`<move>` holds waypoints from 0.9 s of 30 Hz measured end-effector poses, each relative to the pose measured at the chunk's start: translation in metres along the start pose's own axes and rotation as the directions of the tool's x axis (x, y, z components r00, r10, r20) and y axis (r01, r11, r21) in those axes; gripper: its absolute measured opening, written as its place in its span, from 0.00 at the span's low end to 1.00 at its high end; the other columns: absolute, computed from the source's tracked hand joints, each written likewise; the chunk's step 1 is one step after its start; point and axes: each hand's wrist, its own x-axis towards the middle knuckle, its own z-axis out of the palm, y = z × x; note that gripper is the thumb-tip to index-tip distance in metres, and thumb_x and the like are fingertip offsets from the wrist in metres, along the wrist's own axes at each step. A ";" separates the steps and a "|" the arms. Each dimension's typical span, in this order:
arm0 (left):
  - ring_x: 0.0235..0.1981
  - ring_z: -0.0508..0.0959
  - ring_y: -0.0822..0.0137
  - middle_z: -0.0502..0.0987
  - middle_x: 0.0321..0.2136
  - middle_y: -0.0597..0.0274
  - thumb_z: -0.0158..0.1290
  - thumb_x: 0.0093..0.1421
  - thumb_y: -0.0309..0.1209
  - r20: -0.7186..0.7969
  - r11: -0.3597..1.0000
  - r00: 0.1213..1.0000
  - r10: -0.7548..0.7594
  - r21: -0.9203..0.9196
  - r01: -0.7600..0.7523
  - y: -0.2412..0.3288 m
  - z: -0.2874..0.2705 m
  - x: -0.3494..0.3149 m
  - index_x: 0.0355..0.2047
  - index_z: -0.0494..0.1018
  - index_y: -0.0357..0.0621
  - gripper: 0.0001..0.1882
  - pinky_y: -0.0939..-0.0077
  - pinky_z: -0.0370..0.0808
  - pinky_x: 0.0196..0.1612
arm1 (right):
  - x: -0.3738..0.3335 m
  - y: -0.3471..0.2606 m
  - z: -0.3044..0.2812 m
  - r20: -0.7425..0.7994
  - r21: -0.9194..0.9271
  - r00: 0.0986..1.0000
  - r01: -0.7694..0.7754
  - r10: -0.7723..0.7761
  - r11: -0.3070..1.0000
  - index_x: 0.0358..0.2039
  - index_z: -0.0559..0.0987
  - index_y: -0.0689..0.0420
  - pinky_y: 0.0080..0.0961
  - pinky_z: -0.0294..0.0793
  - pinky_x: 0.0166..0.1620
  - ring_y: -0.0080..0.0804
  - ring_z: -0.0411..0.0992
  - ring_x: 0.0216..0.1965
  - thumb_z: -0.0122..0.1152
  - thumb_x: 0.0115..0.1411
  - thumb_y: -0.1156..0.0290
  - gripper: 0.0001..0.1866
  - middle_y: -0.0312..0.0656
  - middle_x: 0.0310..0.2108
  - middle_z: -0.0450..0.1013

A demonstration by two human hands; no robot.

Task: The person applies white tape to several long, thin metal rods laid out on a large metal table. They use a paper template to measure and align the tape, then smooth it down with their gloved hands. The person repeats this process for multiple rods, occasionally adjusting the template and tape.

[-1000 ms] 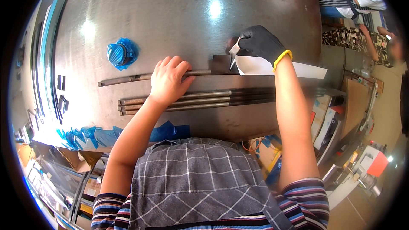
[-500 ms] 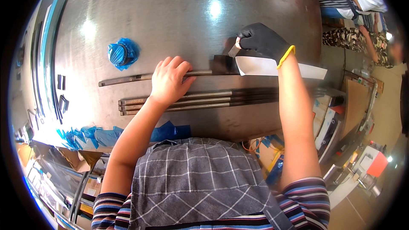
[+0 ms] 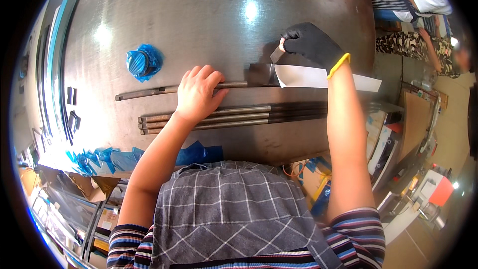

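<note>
My left hand (image 3: 200,92) is bare, its fingers curled over a long thin metal rod (image 3: 149,92) and holding it down on the table. Toward the rod's right end lies a dark glossy film-like piece (image 3: 261,75), joined by a white tapering strip (image 3: 303,76) that runs on under my right wrist. My right hand (image 3: 313,45), in a black glove with a yellow cuff and a bare fingertip showing, pinches a small flat grey piece (image 3: 275,55) just above the dark piece. I cannot tell what kind of thing that piece is.
Several similar rods (image 3: 209,121) lie in a bundle nearer to me. A blue plastic-wrapped round thing (image 3: 143,63) stands at left. Blue plastic film (image 3: 199,153) lines the near edge of the metal table (image 3: 199,25). Long profiles (image 3: 59,69) lie far left. Other people work at far right.
My gloved right hand has shifted slightly to the right with the small flat piece, which is tilted more upright. The dark piece shows more of its surface. My left hand has stayed put.
</note>
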 end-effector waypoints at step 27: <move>0.36 0.74 0.58 0.75 0.33 0.65 0.68 0.48 0.33 -0.089 0.986 0.982 0.166 -0.019 -0.168 -0.011 0.003 0.003 0.35 0.81 0.49 0.13 0.65 0.75 0.40 | 0.015 0.013 0.015 0.084 -0.244 0.964 0.266 -0.253 0.933 0.25 0.80 0.63 0.31 0.69 0.32 0.35 0.68 0.24 0.58 0.54 0.63 0.14 0.48 0.21 0.72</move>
